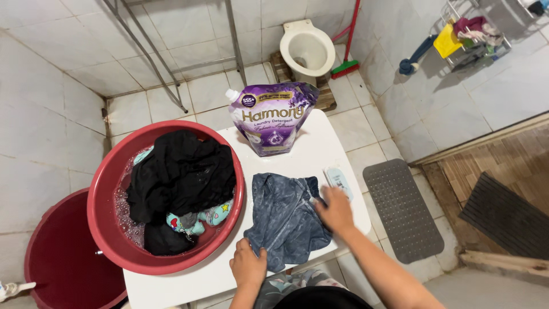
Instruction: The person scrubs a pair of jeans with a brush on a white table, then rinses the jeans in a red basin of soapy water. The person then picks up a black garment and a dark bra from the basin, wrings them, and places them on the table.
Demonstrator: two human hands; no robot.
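A wet blue-grey garment (284,214) lies spread on the white table (320,150) in front of me. My left hand (248,265) presses down on its near edge, fingers curled over the cloth. My right hand (336,209) rests on the garment's right side, next to a pale blue bar of soap (338,180) on the table. A red basin (108,229) at the left of the table holds soapy water, black clothes (180,174) and a patterned light-green piece (209,217).
A purple detergent pouch (273,117) stands at the table's far end. A dark red bucket (63,257) sits on the floor at left. Behind are a toilet (307,48), a broom (347,63), a metal stand (171,68); a grey mat (402,209) lies right.
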